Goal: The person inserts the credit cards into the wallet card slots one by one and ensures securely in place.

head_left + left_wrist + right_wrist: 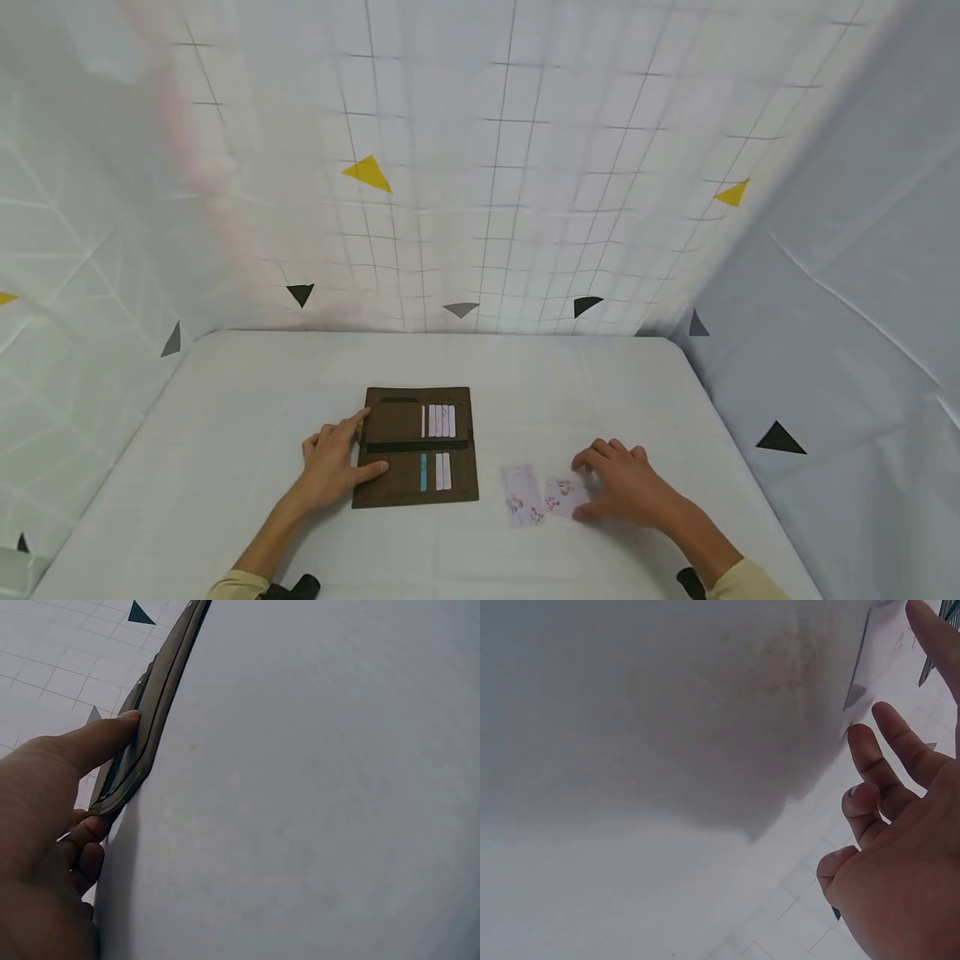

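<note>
An unfolded brown wallet [393, 497] lies on the white table, with pale cards [442, 421] and a blue card [423, 472] showing in its slots. My left hand [326, 471] rests at the wallet's left side, thumb laid on the lower panel and index finger at the edge higher up. In the left wrist view the thumb [105, 742] presses on the wallet [154, 735]. Right of the wallet lie two pale pink flowered cards, an upright one [522, 496] and another [562, 495] beside it. My right hand [630, 487] spreads thumb and fingers around that second card's right end, without a visible pinch.
White sheeting with grid lines and coloured triangles hangs behind the table [435, 362] and along both sides. A dark strap [303, 586] shows by the left wrist, another [690, 582] by the right wrist.
</note>
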Demonstrator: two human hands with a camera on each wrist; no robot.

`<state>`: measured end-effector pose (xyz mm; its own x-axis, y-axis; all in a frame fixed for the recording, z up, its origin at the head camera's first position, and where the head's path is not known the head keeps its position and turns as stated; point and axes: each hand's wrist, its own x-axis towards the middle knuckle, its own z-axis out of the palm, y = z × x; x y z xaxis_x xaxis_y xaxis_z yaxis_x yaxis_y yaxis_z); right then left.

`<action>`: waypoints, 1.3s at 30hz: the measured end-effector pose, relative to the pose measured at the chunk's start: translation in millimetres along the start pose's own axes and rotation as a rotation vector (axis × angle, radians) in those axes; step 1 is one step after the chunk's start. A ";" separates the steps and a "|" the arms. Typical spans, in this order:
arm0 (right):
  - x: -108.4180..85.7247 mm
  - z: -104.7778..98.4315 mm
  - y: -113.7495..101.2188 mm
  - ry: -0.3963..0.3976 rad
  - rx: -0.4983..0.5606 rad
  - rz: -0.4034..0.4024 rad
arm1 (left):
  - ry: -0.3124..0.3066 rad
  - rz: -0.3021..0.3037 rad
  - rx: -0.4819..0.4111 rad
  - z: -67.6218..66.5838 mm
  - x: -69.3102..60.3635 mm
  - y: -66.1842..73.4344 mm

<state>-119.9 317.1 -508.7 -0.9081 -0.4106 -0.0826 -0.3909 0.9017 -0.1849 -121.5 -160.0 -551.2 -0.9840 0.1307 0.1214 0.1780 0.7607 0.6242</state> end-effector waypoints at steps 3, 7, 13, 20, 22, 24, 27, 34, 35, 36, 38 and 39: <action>-4.8 0.7 2.2 -0.027 0.027 0.022 | 0.000 -0.002 0.004 -0.4 0.0 0.4; -8.4 0.1 1.0 -0.049 0.072 0.016 | -0.001 -0.001 0.003 -0.7 0.2 1.1; -10.2 0.5 -1.0 -0.062 0.092 -0.018 | -0.002 -0.011 0.014 1.4 0.9 -0.3; -13.1 3.6 -5.0 -0.094 0.111 0.066 | 0.003 -0.005 0.010 1.8 -0.2 -0.8; -14.2 3.6 -7.0 -0.096 0.126 0.094 | 0.006 -0.002 0.010 1.6 -0.3 -0.5; -15.2 3.8 -8.6 -0.087 0.128 0.107 | 0.006 -0.002 0.013 1.6 -0.3 -0.4; -16.4 3.8 -9.5 -0.064 0.085 0.075 | 0.005 -0.002 0.012 1.4 -0.5 -0.4; -21.2 5.7 -5.5 -0.002 -0.011 -0.041 | 0.001 -0.009 0.015 0.9 0.0 0.4; -21.9 5.9 -5.3 0.004 -0.016 -0.050 | 0.002 -0.009 0.016 0.5 0.0 0.7; -22.7 6.0 -5.3 0.009 -0.024 -0.060 | 0.002 -0.010 0.017 0.5 0.0 0.9; -23.4 6.1 -5.8 0.017 -0.041 -0.073 | 0.003 -0.009 0.019 0.5 -0.4 1.2; -23.7 6.2 -6.2 0.020 -0.053 -0.078 | 0.002 -0.010 0.020 0.5 -0.6 1.2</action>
<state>-95.0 320.4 -511.7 -0.8770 -0.4779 -0.0505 -0.4678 0.8730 -0.1383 -120.7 -158.9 -550.9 -0.9857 0.1212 0.1169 0.1676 0.7746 0.6099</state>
